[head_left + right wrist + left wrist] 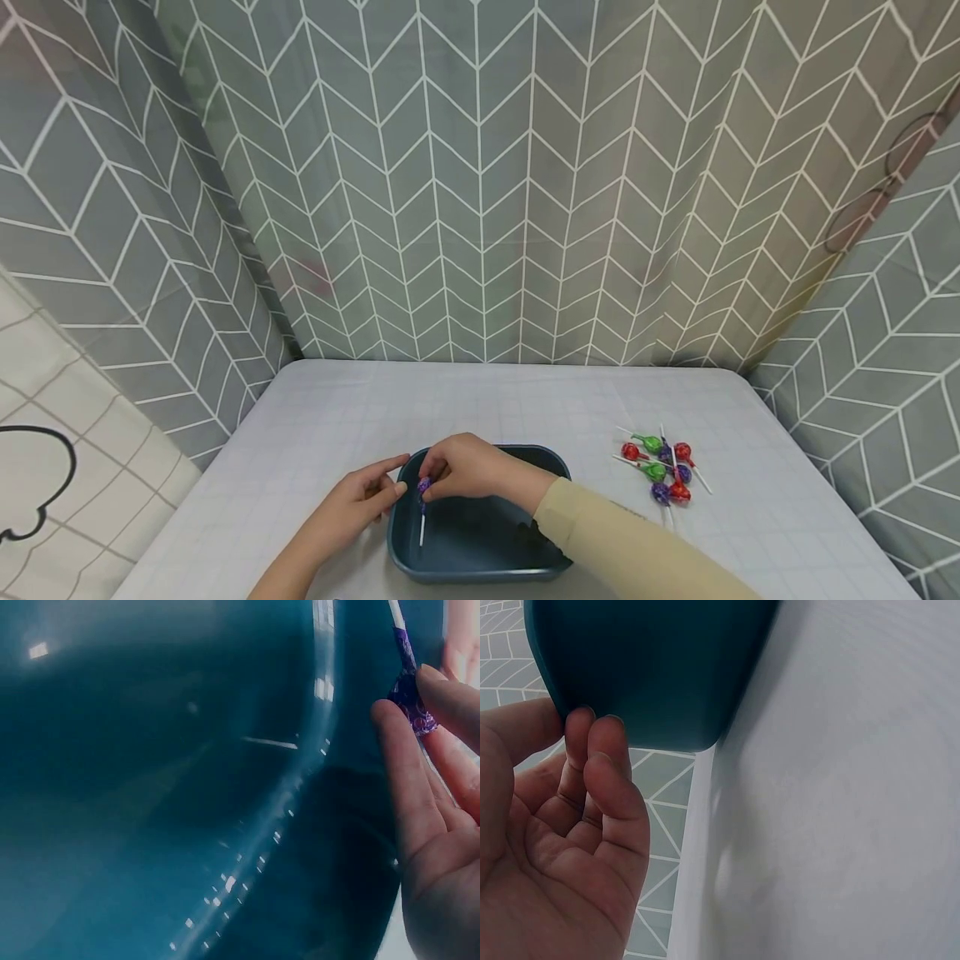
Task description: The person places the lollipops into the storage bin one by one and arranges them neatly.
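Purple lollipop sat with its wrapped head pinched narrowly in the right hand, its white stick reaching out of the grip toward the near side, within the left part of a blue tray. The left hand gripped the tray's left rim, while other lollipops lay clustered rightward on the white table.

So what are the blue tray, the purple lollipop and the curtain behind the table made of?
Tray: probably glossy plastic, from its bright reflections, though glazed ceramic is possible. Purple lollipop: its crinkled, slightly shiny wrapper looks like plastic film or foil; the smooth white stick could be plastic or paper. Curtain: likely matte printed fabric, hanging in soft folds.
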Demonstrator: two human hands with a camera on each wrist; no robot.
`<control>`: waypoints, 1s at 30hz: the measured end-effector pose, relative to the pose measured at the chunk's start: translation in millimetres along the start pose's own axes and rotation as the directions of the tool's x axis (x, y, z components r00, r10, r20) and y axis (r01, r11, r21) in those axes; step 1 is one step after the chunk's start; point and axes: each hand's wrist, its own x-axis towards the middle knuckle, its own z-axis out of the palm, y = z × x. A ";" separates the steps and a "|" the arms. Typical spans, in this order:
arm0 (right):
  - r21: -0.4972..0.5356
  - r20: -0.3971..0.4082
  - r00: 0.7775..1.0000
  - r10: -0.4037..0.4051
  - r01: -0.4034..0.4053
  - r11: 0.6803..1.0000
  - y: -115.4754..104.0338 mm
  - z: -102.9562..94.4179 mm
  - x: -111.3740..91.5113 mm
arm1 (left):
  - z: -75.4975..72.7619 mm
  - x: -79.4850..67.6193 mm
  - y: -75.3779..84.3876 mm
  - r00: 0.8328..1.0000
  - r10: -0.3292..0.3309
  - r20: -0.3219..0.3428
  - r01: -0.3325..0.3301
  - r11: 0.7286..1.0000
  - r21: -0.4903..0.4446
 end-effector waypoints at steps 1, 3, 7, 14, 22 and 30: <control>-0.011 0.005 1.000 0.005 -0.005 1.000 0.0 2.2 0.8 | 0.0 0.0 -0.2 1.000 0.004 0.000 -0.004 1.000 0.004; -0.032 0.014 1.000 0.011 -0.010 0.999 0.4 6.8 2.1 | 0.0 0.1 -0.4 1.000 0.011 0.000 -0.011 1.000 0.008; -0.071 0.025 1.000 0.005 -0.003 0.997 2.5 15.8 4.9 | -0.1 0.0 0.4 1.000 0.021 0.005 -0.021 1.000 0.003; -0.071 0.054 0.999 0.002 0.002 0.997 2.8 23.5 8.9 | -0.4 0.3 0.6 1.000 0.017 0.011 -0.017 1.000 0.006; -0.081 0.062 0.998 0.014 -0.009 0.997 -0.6 27.5 14.6 | -1.0 0.9 -0.1 1.000 0.013 0.001 -0.014 1.000 0.022; -0.086 0.069 0.997 0.029 -0.023 0.996 -1.7 29.0 14.6 | -0.6 0.7 -1.4 1.000 0.014 0.006 -0.014 1.000 0.022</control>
